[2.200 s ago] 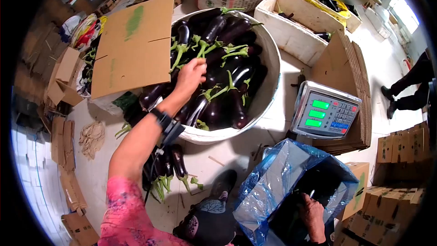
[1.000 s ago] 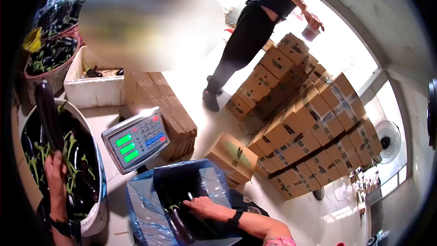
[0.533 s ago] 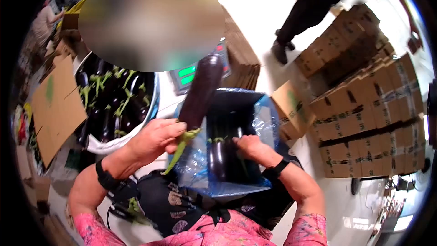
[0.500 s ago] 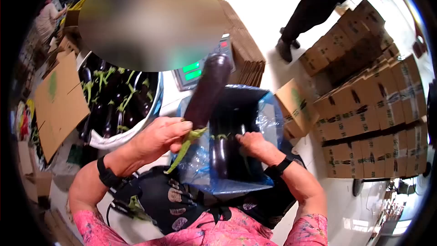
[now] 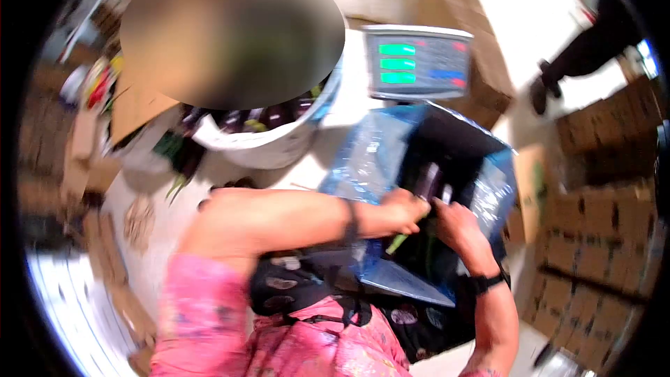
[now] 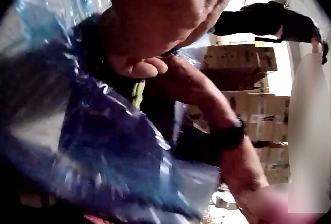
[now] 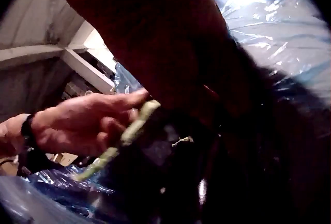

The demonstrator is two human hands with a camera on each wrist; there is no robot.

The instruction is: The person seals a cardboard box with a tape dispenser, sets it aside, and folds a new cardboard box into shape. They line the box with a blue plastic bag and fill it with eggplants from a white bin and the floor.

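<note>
My left hand (image 5: 410,211) reaches into a box lined with blue plastic (image 5: 363,160) and grips a long dark eggplant (image 5: 427,181) at its stem end. The green stem (image 7: 124,137) sticks out below the fingers. My right hand (image 5: 450,218) is inside the box right beside it, fingers laid against the eggplants (image 7: 207,182) packed there. In the left wrist view the left hand (image 6: 150,53) fills the top, the stem (image 6: 137,94) hangs under it, and the right wrist with its black band (image 6: 227,133) crosses behind.
A digital scale (image 5: 417,61) with green digits stands behind the box. A white tub of eggplants (image 5: 269,146) sits to the left, with cardboard (image 5: 139,108) beside it. Stacked cartons (image 5: 593,216) fill the right side. A person in black (image 5: 579,56) stands at the far right.
My left hand has brought the eggplant down from above the box into it, beside the right hand. My head has turned, so the view is blurred and shifted.
</note>
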